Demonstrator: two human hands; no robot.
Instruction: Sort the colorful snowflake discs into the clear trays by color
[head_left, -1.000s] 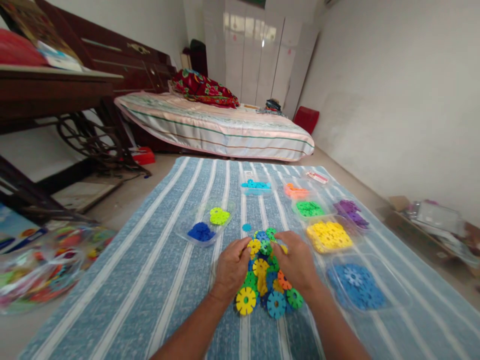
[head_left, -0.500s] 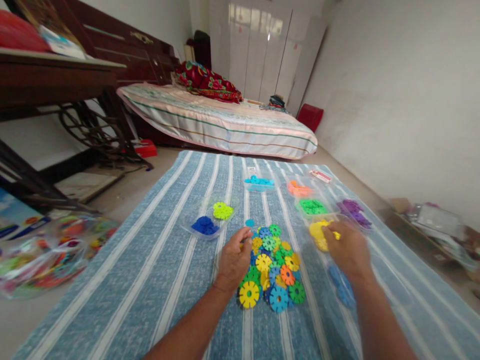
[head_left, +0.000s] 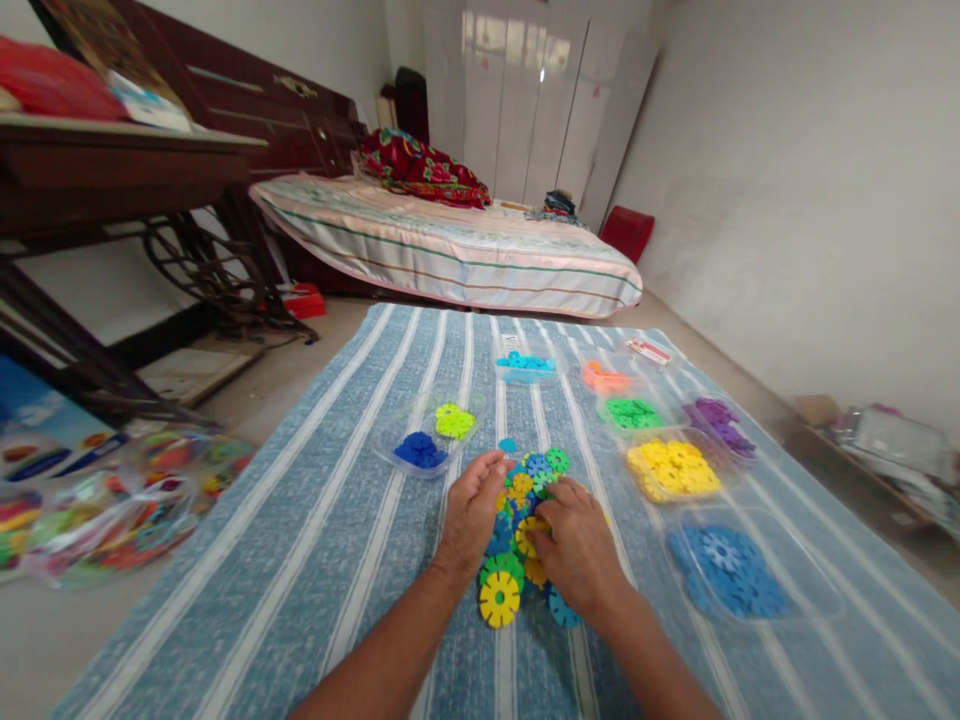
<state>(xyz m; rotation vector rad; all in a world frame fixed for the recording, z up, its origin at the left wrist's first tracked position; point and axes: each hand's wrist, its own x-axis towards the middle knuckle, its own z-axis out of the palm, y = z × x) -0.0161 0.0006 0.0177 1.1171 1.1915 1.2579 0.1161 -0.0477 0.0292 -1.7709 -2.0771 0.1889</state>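
A mixed pile of notched plastic discs (head_left: 501, 570) lies on the striped cloth, in yellow, green, blue and other colours. My right hand (head_left: 581, 545) reaches into the pile from the right, its thumb and fingers closing on a yellow disc (head_left: 528, 537) and covering much of the heap. At the left edge of the pile rests my left hand (head_left: 470, 510), fingers curled together; whatever they hold, if anything, is hidden. To the right stand clear tubs of sorted discs: yellow discs (head_left: 675, 468), blue discs (head_left: 731, 572) and green discs (head_left: 631, 413).
Further tubs hold purple discs (head_left: 720, 425), orange discs (head_left: 604, 376) and light-blue discs (head_left: 525, 364). Left of the pile, one clear tub has dark-blue discs (head_left: 420, 450) and lime discs (head_left: 454, 421). A bed (head_left: 450, 250) stands beyond the cloth (head_left: 300, 480).
My right hand has moved left from the yellow tub into the mixed pile. The yellow and blue tubs now show fully. My left hand stays by the pile.
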